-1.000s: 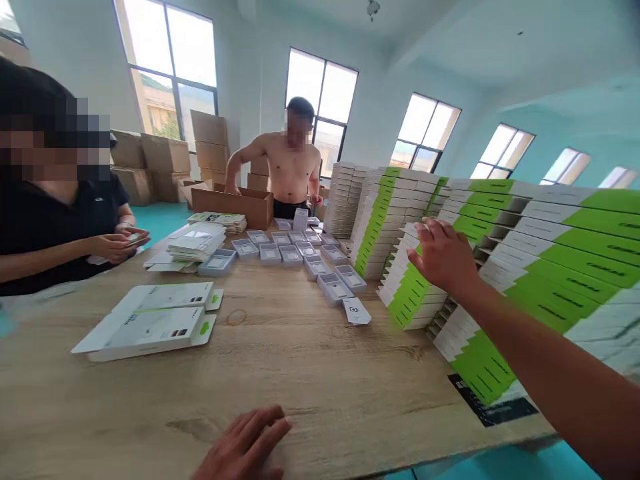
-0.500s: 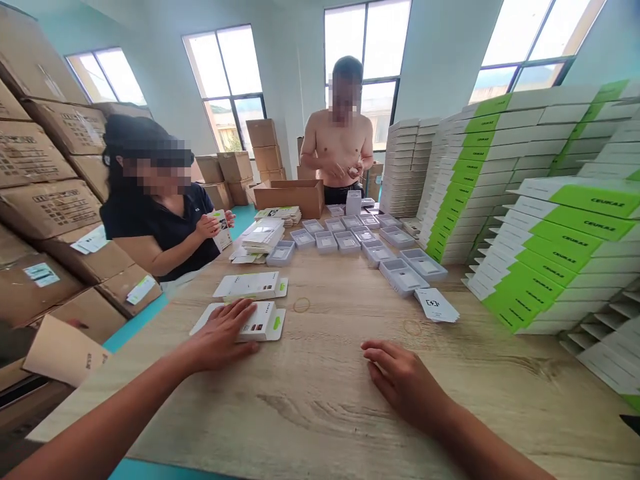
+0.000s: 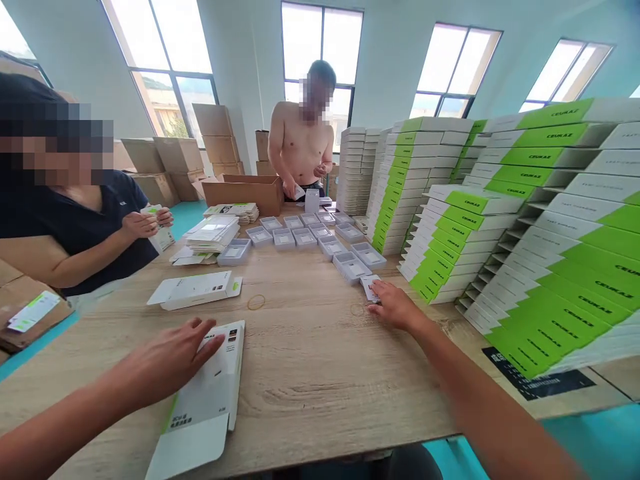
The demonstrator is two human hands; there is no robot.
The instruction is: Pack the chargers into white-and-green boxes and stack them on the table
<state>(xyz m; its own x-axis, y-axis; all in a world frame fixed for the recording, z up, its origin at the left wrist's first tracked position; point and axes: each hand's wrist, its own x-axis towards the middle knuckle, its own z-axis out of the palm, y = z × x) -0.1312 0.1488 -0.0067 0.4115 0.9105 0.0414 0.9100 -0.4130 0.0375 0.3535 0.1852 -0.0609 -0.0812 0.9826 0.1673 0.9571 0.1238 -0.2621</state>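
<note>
Under my left hand (image 3: 167,357) lies a flat white printed box (image 3: 207,393); its near end flap is folded out. The fingers are stretched out, resting on the box's upper part. My right hand (image 3: 395,303) reaches forward to a small stack of white printed cards (image 3: 369,287). Its fingertips touch the cards and the thumb stands apart near their lower edge; my hand hides part of the stack. A second white box (image 3: 197,290) lies beyond my left hand.
Clear plastic trays (image 3: 303,237) stand in rows mid-table. Tall stacks of green-and-white boxes (image 3: 445,233) line the right side. A rubber band (image 3: 256,302) lies near the middle. Flat boxes (image 3: 213,233) are piled at left. Two co-workers handle small items, beside a brown carton (image 3: 243,195).
The view has turned right. My right hand has moved forward to the cards. My left hand has drawn nearer with the box, which is now turned with its flap toward me.
</note>
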